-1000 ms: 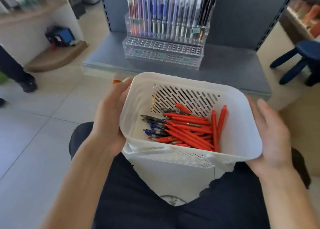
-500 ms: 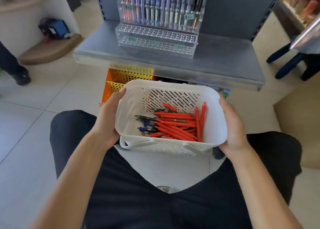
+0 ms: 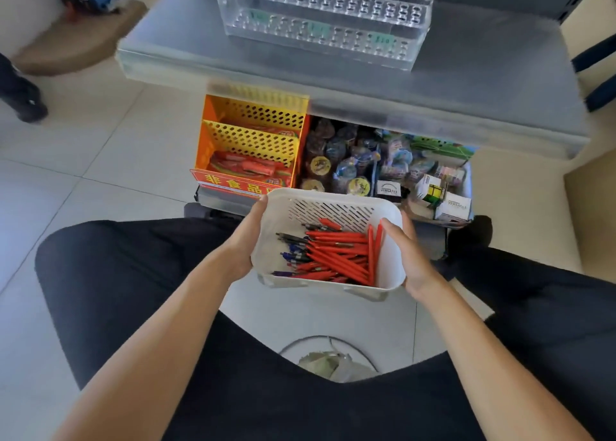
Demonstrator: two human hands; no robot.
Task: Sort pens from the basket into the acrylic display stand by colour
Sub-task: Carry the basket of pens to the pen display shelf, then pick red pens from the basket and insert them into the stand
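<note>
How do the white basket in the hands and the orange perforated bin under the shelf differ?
The white basket is held above the lap by the left hand and right hand; the orange bin sits under the grey shelf. The basket has slanted slots and holds loose pens; the bin has round holes and holds red packets. Both are open-topped.

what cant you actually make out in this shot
Head view:
- Acrylic stand: filled upper rows cut off by the top edge, so pen colours are unseen.
- Green labels: blurred, unreadable.
- Dark pens in the basket: partly buried under red pens; count unclear.
</note>
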